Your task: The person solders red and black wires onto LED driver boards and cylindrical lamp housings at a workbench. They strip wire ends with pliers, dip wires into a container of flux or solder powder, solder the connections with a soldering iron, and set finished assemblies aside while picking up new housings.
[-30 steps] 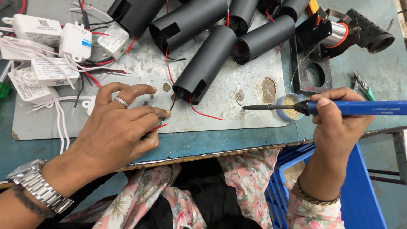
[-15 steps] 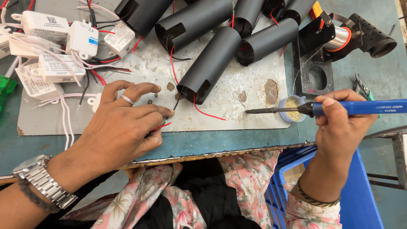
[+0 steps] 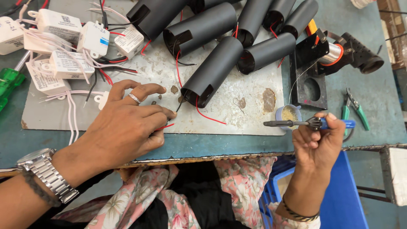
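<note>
My left hand (image 3: 125, 123) rests on the grey metal work plate (image 3: 237, 91), with a ring on one finger and a steel watch on the wrist. Its fingertips pinch thin red and black wires (image 3: 171, 120) that run into the nearest black cylindrical housing (image 3: 212, 70). My right hand (image 3: 318, 142) grips a blue-handled soldering iron (image 3: 309, 123), its dark tip pointing left, close to a small cup of yellowish flux (image 3: 289, 113). Several more black housings (image 3: 265, 51) with red wires lie behind on the plate.
Several white driver boxes with wires (image 3: 63, 63) lie at the back left, beside a green screwdriver handle (image 3: 9, 82). A solder spool on a black stand (image 3: 330, 53) sits at the right, green-handled cutters (image 3: 354, 108) beside it. A blue crate (image 3: 343, 199) stands below the table edge.
The soldering iron has turned in my right hand, so less of its blue handle shows, and its tip now lies by the flux cup. My left hand still holds the wires.
</note>
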A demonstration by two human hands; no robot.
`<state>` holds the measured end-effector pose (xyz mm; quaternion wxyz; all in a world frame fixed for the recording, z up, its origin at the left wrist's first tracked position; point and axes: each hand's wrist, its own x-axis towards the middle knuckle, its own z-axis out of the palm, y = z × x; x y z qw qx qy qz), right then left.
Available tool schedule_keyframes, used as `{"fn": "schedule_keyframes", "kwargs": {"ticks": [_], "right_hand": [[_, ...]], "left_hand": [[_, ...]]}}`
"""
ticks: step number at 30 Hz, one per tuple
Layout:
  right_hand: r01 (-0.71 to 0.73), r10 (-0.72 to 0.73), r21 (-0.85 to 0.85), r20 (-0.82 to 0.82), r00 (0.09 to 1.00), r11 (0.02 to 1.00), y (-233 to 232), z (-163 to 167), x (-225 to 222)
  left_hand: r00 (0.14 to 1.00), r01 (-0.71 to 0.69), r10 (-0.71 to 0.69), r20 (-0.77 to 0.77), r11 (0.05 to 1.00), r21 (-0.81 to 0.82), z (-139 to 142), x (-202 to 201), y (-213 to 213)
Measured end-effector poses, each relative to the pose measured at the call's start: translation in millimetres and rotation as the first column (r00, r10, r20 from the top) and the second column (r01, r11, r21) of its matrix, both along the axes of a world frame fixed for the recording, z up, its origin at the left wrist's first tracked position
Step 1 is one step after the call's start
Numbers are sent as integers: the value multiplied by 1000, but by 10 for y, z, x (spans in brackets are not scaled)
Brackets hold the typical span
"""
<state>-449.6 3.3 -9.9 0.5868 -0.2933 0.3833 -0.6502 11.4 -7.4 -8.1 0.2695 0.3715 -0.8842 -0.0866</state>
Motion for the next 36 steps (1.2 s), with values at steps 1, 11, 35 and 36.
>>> {"fn": "schedule_keyframes", "kwargs": {"ticks": [1, 11, 35, 36], "right_hand": [[-19, 19, -1, 31, 999, 1000, -2, -24, -10], [56, -72, -231, -59, 996, 971, 202, -51, 451], [-130, -255, -475, -662, 705, 871, 220, -189, 1586], [-130, -252, -468, -666, 702, 874, 221, -175, 1592]], "left_hand": [[1000, 1, -1, 6, 1000, 5, -1, 5, -2], [1000, 16, -16, -2, 998, -67, -56, 33, 10], [1000, 7, -9, -21, 998, -66, -108, 51, 29], [1000, 8, -10, -27, 998, -63, -106, 49, 31]]}}
